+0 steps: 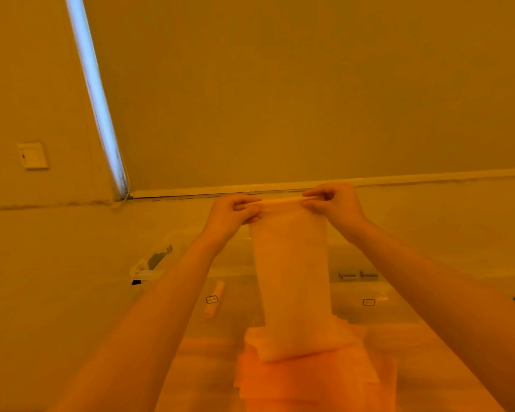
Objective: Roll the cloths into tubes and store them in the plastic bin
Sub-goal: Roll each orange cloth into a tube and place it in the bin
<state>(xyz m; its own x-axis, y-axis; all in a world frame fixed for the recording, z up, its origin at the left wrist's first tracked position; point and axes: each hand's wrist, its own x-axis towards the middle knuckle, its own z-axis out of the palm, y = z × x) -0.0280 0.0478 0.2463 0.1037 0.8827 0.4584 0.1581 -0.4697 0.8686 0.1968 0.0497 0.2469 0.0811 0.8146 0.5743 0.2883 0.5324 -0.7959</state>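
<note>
We hold 1 pale cloth (pixel 292 281) up by its top edge, where a thin roll has begun: our left hand (pixel 231 214) pinches one end of that rolled edge and our right hand (pixel 332 203) pinches the other, fingers curled round it, while the rest of the cloth hangs down to touch the stack of folded cloths (pixel 306 379) on the table (pixel 57 278). The clear plastic bin (pixel 366 303) sits behind the hanging cloth, its walls hard to trace in this orange light, with what looks like 1 finished tube (pixel 214 298) already lying inside at its left. To roll well, we judge that both hands should turn at the same rate, keeping the edge taut between them so the tube stays even and does not cone toward one end. Letting the hanging weight pull the cloth straight should help the layers wind tight. The likely fault is slack in the middle, which would leave a loose tube that unrolls in the bin.
</note>
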